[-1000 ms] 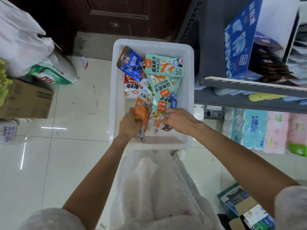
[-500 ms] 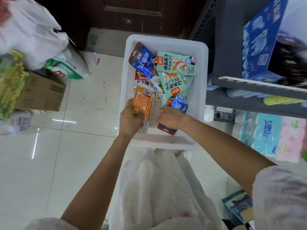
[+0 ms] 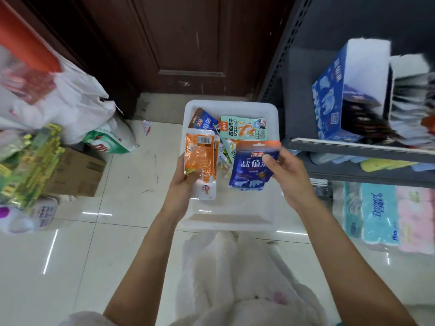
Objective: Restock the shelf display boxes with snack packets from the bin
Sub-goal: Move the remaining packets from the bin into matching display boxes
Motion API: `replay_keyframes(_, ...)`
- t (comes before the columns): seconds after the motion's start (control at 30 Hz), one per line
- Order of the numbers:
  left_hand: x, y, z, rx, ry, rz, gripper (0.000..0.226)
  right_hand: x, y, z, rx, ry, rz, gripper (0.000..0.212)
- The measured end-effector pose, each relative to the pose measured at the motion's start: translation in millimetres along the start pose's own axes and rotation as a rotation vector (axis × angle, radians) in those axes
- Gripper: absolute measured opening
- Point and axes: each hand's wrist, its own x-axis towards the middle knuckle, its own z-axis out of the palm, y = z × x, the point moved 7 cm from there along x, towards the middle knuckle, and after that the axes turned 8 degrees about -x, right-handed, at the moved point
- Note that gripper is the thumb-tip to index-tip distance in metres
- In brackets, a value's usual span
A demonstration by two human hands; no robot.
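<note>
Above the white bin (image 3: 231, 105), held clear of its contents: two snack packets, one per hand. The left hand (image 3: 186, 177) grasps an orange packet (image 3: 200, 161) by its lower left edge, thumb across the front. Long axis near vertical in view, barcode end pointing away from the person, clear sealed end toward them. More than one orange packet may be stacked in this grip; the edges at the right side suggest so, but I cannot tell the count. The right hand (image 3: 286, 175) pinches a blue packet (image 3: 251, 170) at its upper right corner, thumb on the printed face. Long axis also roughly vertical, tilted slightly; orange hang-tab header up and away, white-patterned bottom edge toward the person. The header is motion-blurred.

In the bin, toward its far end: a second blue packet (image 3: 202, 120), partly hidden behind the orange one, and a teal packet (image 3: 244, 128) lying with its long axis crosswise. Smaller packets below it are mostly covered and hard to make out.

The bin sits on the tiled floor (image 3: 77, 243), just beside a grey shelf (image 3: 357, 149). On the shelf, a blue display box (image 3: 329, 100), open-topped, holding dark packets; its contents are blurred. Right of it another box, cut off at the frame edge. Left: a cardboard box (image 3: 77, 172) and white plastic bags (image 3: 58, 102), blurred.
</note>
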Motion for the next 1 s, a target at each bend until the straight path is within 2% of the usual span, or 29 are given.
replay_keyframes(0.07, -1, 11, 18, 0.093, -0.076, 0.044, 0.043, -5, -11, -7, 0.052, 0.033, -0.018, 0.022)
replay_keyframes(0.13, -2, 23, 39, 0.260, -0.154, 0.123, 0.046, -9, -19, -15, 0.003, 0.050, -0.050, 0.022)
replay_keyframes(0.23, -5, 38, 74, 0.608, -0.263, 0.192, 0.044, -17, -38, -36, -0.231, 0.126, -0.207, 0.018)
replay_keyframes(0.33, -12, 48, 110, 0.886, -0.415, 0.261, 0.033, -24, -46, -59, -0.430, 0.117, -0.285, 0.033)
replay_keyframes(0.4, -18, 56, 133, 0.907, -0.513, 0.313, 0.029, -30, -44, -74, -0.361, 0.051, -0.193, 0.031)
replay_keyframes(0.5, -24, 66, 163, 0.931, -0.557, 0.446, 0.022, -44, -42, -96, -0.198, -0.040, -0.116, 0.009)
replay_keyframes(0.53, -26, 69, 176, 0.953, -0.564, 0.526, 0.019, -48, -40, -106, -0.161, -0.042, -0.113, 0.008)
replay_keyframes(0.63, -41, 80, 217, 1.005, -0.544, 0.881, 0.015, -59, -29, -143, 0.049, -0.005, -0.089, 0.022)
replay_keyframes(0.7, -56, 83, 244, 1.072, -0.511, 1.132, 0.021, -70, -24, -175, 0.281, 0.025, -0.048, 0.030)
replay_keyframes(0.77, -72, 82, 272, 1.078, -0.514, 1.320, 0.028, -83, -23, -210, 0.380, 0.033, -0.023, 0.032)
replay_keyframes(0.83, -89, 82, 302, 1.014, -0.582, 1.412, 0.025, -93, -25, -244, 0.359, 0.027, -0.022, 0.031)
replay_keyframes(0.93, -122, 74, 358, 0.913, -0.777, 1.454, 0.017, -102, -25, -284, 0.320, -0.023, -0.002, 0.054)
replay_keyframes(1.0, -141, 63, 396, 0.907, -0.843, 1.484, 0.023, -111, -23, -304, 0.297, -0.066, 0.023, 0.049)
